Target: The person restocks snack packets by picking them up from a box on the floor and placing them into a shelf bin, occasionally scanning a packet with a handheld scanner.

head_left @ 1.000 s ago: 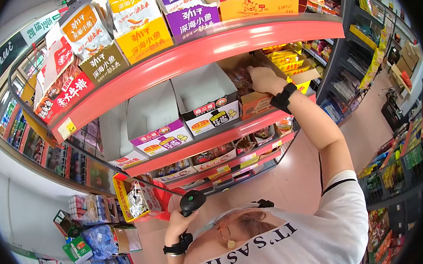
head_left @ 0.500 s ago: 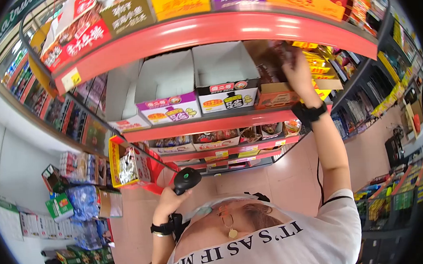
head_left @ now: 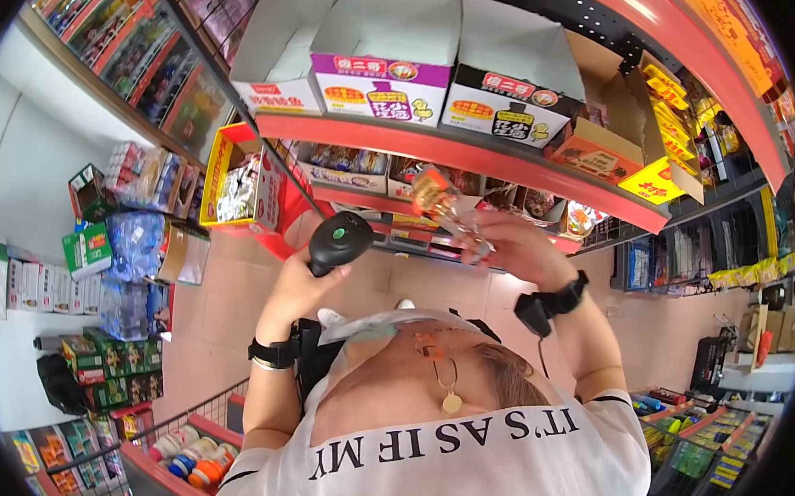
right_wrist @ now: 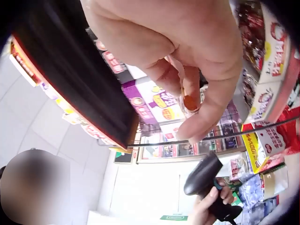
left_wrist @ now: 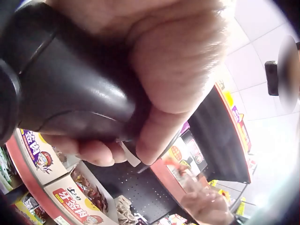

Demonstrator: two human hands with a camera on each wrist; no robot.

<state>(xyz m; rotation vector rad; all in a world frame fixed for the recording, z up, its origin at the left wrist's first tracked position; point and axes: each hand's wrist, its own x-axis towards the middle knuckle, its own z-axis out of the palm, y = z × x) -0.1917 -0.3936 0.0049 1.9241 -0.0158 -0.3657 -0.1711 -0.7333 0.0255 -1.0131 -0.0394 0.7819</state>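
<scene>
My left hand (head_left: pixel 292 295) grips the handle of a black handheld barcode scanner (head_left: pixel 340 240), whose rounded head faces up in the head view. In the left wrist view, fingers and thumb wrap round the dark scanner body (left_wrist: pixel 89 89). My right hand (head_left: pixel 525 250) pinches a small clear snack packet (head_left: pixel 437 196) with orange-brown contents, held out in front of the shelf and to the right of the scanner. From the right wrist, the packet (right_wrist: pixel 190 101) shows only partly between thumb and fingers. A brown open carton (head_left: pixel 598 153) stands on the shelf beyond the right hand.
White open-topped boxes, one with a purple front (head_left: pixel 382 92) and one with a black front (head_left: pixel 512 111), line the red-edged shelf. Yellow packets (head_left: pixel 672 109) fill a carton at the right. A yellow-and-red box (head_left: pixel 227 182) juts out at the left. Wrapped bottles (head_left: pixel 130 244) stand along the wall.
My right hand has come out of the shelf by the brown carton, moving down and left with the snack packet towards the scanner. The head view has shifted; the left hand still holds the scanner.
</scene>
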